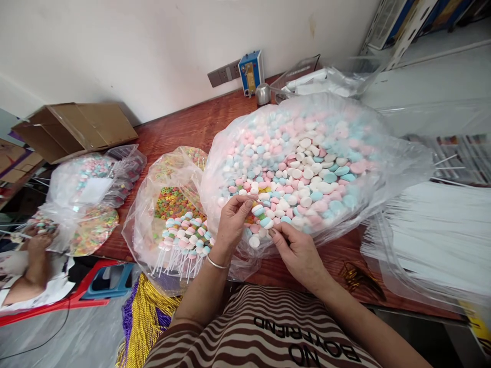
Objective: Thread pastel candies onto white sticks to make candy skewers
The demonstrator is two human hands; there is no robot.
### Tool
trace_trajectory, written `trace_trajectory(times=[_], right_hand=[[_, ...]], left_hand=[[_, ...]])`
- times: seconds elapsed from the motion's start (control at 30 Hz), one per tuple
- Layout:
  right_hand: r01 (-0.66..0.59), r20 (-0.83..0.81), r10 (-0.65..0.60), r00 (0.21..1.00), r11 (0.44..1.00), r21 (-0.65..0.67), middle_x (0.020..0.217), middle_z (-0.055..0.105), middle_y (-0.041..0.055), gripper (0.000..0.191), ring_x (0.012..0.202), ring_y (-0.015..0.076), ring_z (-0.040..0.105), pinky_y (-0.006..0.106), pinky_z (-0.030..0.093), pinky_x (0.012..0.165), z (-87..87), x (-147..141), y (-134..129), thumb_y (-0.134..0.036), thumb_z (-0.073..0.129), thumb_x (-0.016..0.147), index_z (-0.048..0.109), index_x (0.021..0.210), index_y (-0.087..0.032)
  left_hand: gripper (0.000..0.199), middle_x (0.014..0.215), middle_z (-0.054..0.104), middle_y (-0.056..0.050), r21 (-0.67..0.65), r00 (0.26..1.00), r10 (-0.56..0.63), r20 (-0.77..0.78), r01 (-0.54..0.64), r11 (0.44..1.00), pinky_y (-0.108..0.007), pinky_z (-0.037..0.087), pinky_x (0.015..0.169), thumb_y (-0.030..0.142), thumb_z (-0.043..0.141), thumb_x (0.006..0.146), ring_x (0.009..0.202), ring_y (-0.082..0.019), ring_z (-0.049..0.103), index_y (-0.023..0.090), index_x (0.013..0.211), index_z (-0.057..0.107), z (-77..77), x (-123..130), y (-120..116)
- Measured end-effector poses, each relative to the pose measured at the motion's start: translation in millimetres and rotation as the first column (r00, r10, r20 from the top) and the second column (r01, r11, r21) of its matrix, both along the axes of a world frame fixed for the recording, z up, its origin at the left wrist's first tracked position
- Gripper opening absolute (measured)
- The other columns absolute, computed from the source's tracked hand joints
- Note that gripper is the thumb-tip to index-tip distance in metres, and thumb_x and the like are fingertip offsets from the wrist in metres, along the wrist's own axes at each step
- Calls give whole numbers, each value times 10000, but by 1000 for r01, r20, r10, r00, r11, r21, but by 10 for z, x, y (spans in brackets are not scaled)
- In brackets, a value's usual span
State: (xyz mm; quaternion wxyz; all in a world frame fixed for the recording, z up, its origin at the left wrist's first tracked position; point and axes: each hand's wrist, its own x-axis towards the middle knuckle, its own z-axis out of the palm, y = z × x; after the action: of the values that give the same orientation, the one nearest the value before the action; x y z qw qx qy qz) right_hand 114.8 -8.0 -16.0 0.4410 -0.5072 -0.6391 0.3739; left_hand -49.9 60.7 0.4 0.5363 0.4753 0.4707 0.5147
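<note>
Fingers (242, 205) of left hand (232, 225) bent, tips narrow, pinching upper end of candy stack (263, 216). Right hand (303, 258) has thumb and index nearly together just beside stack's lower end; can't tell if they grip it or a stick. Stack is tilted, pale blue and white pieces with yellow-green bits between, sitting between both hands over the front part of the big bag (408, 161). Bracelet (217, 263) on left wrist.

Big bag is clear plastic, open on top, full of pink, white and blue candies (307, 171). Left of it, small bag (138, 227) with coloured rings (169, 199); bunch of pops (187, 232) lies at its front, white sticks pointing toward the wearer. Both bags on red-brown table (184, 117).

Right side: pile of white sticks (441, 235) in clear plastic; gold ties (360, 280) on table near right forearm. Back, by wall: blue device (251, 74), metal cup (263, 94) just beside it. Far left: cardboard box (99, 125), more bagged candy (95, 171), another person's hand (40, 240) near it. Gold and purple beads (149, 317) below the table's front edge.
</note>
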Motion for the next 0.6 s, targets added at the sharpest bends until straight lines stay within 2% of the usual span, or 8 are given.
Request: trace_trajectory(times=[0.1,0.2,0.27,0.33,0.43,0.53,0.6], right_hand=[[15,-29,-14,999,999,31,656,581,-22,230,588,146,519,251,397,574,-12,-85,25,-289,479,1009,567,808,-220],[62,-7,-62,998,993,100,694,638,-4,231,602,152,564,256,415,588,-18,-133,31,-300,471,1023,581,836,-220],[84,48,-91,995,988,132,722,677,11,212,605,165,600,263,430,591,-9,-120,15,-318,466,1032,593,893,-220],[53,134,-71,988,990,134,742,710,25,200,608,185,644,272,440,582,10,-81,-14,-328,454,1041,609,1000,-209],[8,256,-48,965,988,157,756,742,50,260,605,207,689,278,420,542,33,-29,-64,-291,384,1059,615,1106,-180],[50,338,-126,933,973,223,757,755,74,310,579,205,693,278,391,515,12,-27,-94,-256,324,1064,617,1095,-159],[73,373,-173,911,961,266,750,757,87,331,554,199,684,278,379,505,-21,-48,-99,-259,304,1067,612,1084,-138]], left_hand=[[327,949,684,-22,-156,957,76,278,-33,987,-317,571,766,486,747,827,830,-160,686,217,916,583,41,246,-57],[219,816,599,13,-233,891,164,424,-68,970,-261,546,717,418,645,899,656,-92,587,215,959,589,152,479,-99],[166,747,543,26,-286,857,231,462,-102,953,-223,501,617,372,601,913,573,-76,504,214,963,593,228,577,-107],[133,710,497,38,-313,820,286,495,-139,940,-205,446,541,336,603,898,543,-74,458,217,953,580,272,633,-111],[138,702,461,45,-278,801,277,531,-144,950,-192,419,516,342,603,902,532,-65,435,214,909,554,255,687,-139],[250,713,466,38,-198,842,212,496,-128,972,-197,434,529,434,560,951,527,-62,423,213,846,509,171,735,-201],[330,729,486,32,-129,906,137,400,-92,987,-208,470,578,524,482,989,545,-69,445,222,858,487,102,749,-245]])
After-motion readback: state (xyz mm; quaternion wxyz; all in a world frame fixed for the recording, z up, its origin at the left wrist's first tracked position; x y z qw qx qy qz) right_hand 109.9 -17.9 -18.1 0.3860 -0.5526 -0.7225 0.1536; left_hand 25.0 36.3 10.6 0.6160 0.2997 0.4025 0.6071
